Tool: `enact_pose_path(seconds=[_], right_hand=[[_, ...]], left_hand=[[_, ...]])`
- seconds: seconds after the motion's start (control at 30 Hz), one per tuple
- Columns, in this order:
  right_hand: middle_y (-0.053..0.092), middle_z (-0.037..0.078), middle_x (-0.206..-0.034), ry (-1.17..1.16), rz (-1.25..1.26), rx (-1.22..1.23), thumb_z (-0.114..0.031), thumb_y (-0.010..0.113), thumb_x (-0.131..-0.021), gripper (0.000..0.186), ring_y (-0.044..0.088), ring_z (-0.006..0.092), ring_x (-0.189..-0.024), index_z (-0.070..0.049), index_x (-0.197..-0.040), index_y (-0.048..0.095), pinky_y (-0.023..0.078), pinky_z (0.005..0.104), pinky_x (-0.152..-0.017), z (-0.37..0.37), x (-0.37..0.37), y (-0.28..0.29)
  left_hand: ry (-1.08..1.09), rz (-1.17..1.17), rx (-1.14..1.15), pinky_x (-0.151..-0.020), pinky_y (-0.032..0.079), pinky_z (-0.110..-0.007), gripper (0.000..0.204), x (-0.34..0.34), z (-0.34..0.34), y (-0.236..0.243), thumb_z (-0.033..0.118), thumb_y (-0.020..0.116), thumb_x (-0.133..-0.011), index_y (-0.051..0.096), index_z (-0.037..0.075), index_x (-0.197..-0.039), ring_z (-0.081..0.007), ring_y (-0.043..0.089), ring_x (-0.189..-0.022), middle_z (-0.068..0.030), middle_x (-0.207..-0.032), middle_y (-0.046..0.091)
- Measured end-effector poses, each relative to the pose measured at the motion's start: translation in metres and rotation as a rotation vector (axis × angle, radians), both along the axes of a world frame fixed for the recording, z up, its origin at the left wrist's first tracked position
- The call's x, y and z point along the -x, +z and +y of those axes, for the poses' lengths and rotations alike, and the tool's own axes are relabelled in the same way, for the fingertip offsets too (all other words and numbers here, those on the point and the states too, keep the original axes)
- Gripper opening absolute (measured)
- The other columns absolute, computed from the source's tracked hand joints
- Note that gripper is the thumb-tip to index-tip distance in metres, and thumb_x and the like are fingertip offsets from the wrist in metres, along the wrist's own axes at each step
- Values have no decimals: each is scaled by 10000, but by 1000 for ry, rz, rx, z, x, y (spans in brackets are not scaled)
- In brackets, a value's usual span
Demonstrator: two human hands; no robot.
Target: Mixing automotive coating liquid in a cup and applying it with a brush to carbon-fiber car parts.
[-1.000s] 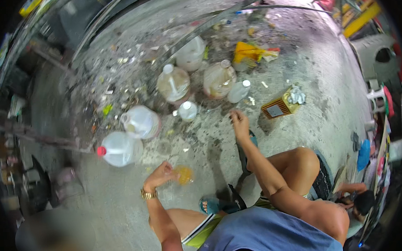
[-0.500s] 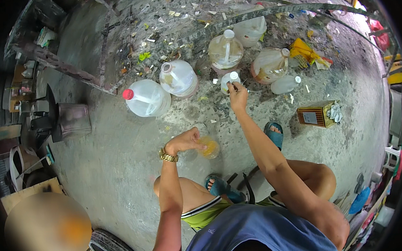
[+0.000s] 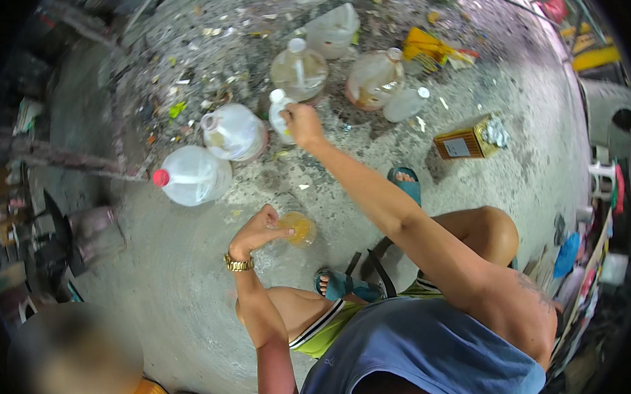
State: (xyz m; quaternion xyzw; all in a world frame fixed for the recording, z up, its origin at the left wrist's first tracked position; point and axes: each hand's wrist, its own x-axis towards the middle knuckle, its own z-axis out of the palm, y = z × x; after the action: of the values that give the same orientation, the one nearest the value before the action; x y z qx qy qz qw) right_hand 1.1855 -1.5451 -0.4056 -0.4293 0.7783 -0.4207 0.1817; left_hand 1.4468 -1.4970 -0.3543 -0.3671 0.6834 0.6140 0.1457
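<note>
My left hand is closed on the rim of a clear, round plastic container with something yellow-orange in it, low over the floor. My right arm reaches farther out, and my right hand is closed around the side of a small translucent bottle with a white cap. Behind that bottle stands a large clear jug with a white cap and liquid inside. To its left are an uncapped jug and a red-capped one. The palm side of my right hand is hidden.
A brownish jug, another clear jug and a small white-capped bottle stand at the far right. Nearer is a yellow-brown tin. A yellow wrapper and scraps litter the concrete. A blurred round shape fills the lower left.
My view has shifted, so most things sit farther left. My right hand has gone from the small bottle's top to its side, and the bottle has moved left relative to the jugs.
</note>
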Motion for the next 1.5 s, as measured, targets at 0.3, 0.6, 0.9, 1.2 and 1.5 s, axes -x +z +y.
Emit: enact_pose_path(seconds=[0.3, 0.6, 0.9, 1.2, 1.5], right_hand=[[682, 193, -987, -27, -326, 36, -101, 621, -868, 257, 654, 368, -842, -16, -1108, 652, 512, 416, -767, 31, -9, -14], [327, 315, -1439, -504, 225, 241, -42, 488, -891, 615, 324, 431, -1352, 109, -1427, 229, 225, 422, -1143, 81, 170, -12], [571, 246, -970, -306, 187, 132, -149, 530, -947, 199, 540, 421, -930, 19, -1054, 540, 415, 484, -819, 53, 143, -14], [468, 4, -715, -142, -103, 221, -266, 506, -1005, 252, 449, 105, -659, -41, -892, 510, 378, 273, -600, 89, 150, 20], [440, 19, -687, 329, 30, -77, -271, 489, -1021, 288, 384, 124, -646, -31, -863, 501, 363, 283, -574, 103, 90, 141]], left_hand=[[70, 42, -54, -805, 452, -307, 495, 19, -4, -8, 336, 825, -746, 497, 45, -976, -164, 531, -911, -55, -898, 546], [281, 164, -180, -767, 438, -250, 363, 30, -7, 2, 214, 755, -836, 473, 68, -1013, -95, 546, -846, -20, -883, 570], [547, 302, -185, -870, 418, -289, 386, 34, -4, 20, 246, 688, -888, 498, 89, -1186, -119, 545, -957, -45, -968, 622], [726, 373, -192, -931, 434, -329, 556, 41, 6, 5, 343, 692, -883, 463, 61, -1304, -173, 614, -976, -97, -982, 657], [897, 331, -309, -998, 399, -382, 745, 42, 32, -9, 448, 722, -831, 403, 49, -1374, -237, 596, -1076, -153, -1102, 616]])
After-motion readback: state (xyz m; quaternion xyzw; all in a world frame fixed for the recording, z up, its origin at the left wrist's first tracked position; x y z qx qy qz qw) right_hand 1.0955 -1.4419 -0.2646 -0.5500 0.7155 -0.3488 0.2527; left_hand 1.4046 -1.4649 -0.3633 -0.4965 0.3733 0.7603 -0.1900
